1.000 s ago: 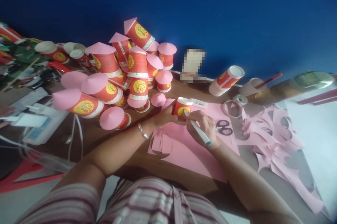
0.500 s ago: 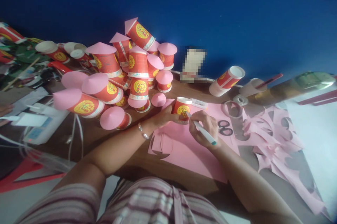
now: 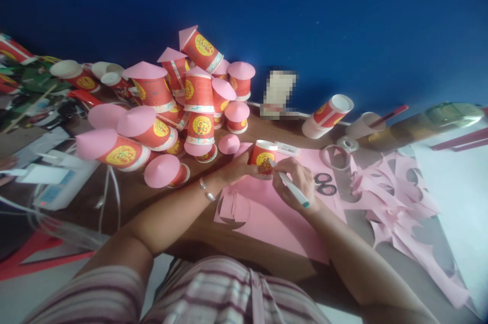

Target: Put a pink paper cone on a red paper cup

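A red paper cup [image 3: 263,153] with a yellow round emblem and white rim stands in front of me. My left hand [image 3: 241,167] grips its left side, thumb toward the emblem. In my right hand [image 3: 295,177] is a white marker [image 3: 293,188] with a green end, its tip at the emblem. Both hands are over a large pink paper sheet [image 3: 282,217]. To the left, several red cups with pink cone tops [image 3: 198,93] are piled together. One small pink cone [image 3: 229,144] lies between that pile and the held cup.
Right of my hands are black-handled scissors [image 3: 325,185], tape rolls [image 3: 336,157] and pink paper scraps [image 3: 400,197]. Stacked cups [image 3: 328,117] stand by the blue wall. A white power strip [image 3: 64,182] with cables is at the left.
My right hand and the marker have shifted slightly left along the emblem. The cup stays in my left hand in nearly the same place.
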Tool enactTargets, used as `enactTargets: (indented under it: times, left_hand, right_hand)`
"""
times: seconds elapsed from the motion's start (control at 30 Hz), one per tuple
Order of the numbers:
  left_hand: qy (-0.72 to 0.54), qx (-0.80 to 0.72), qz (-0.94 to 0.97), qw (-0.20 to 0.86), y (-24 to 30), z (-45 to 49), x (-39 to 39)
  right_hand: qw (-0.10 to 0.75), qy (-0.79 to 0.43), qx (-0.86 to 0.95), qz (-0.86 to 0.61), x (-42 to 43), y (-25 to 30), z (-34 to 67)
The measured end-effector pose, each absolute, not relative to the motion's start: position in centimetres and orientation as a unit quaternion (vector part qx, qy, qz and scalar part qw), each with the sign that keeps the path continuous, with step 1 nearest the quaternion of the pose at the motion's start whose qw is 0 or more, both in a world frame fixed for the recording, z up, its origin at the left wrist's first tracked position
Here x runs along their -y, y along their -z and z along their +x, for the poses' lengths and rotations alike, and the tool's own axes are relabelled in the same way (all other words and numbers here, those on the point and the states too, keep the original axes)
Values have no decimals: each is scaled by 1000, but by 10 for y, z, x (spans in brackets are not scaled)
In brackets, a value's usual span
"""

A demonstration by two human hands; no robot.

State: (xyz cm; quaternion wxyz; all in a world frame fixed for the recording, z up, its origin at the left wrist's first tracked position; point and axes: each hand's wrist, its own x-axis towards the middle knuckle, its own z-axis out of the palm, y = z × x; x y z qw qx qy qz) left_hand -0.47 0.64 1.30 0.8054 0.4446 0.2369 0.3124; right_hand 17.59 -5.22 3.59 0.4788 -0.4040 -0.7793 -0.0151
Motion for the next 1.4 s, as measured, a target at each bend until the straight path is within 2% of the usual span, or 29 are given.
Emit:
enactTargets:
  times: [0.93, 1.4]
  left_hand:
    - [-330, -212, 399, 829, -17, -6, -7]
    - [-333, -238, 427, 806, -14, -6, -7]
  right_hand:
    - [476, 33, 762, -437, 53, -37, 177]
    - [476, 28, 786, -393, 55, -34, 174]
